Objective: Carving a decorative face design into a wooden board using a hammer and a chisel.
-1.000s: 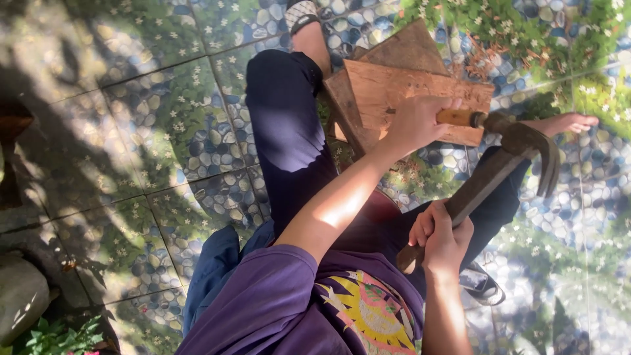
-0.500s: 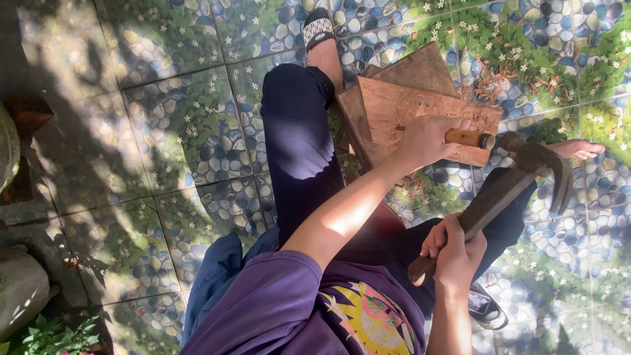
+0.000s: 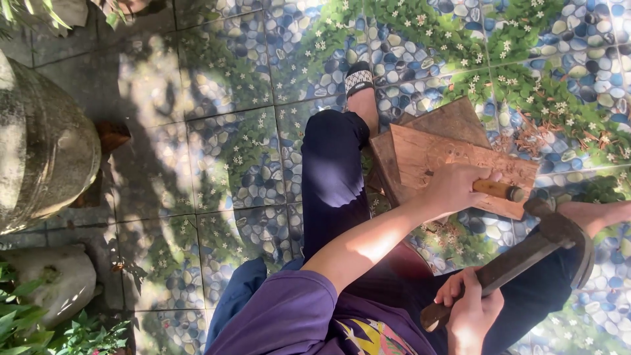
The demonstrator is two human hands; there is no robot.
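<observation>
Sitting on the pebble-patterned tiled floor [image 3: 217, 164], the person is steadying a chisel [image 3: 499, 190] with the left hand [image 3: 453, 190], its grip clenched around the wooden handle against a board [image 3: 453, 154]. The right hand [image 3: 470, 309] is grasping the handle of a hammer [image 3: 526, 256], whose head is hovering just beside the chisel's end. The board is lying between the legs, near a sandalled foot [image 3: 360, 82].

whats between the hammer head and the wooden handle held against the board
Nothing. In the head view the hammer head hangs just short of the wooden handle in the left hand; only patterned floor tile shows through the gap.
</observation>
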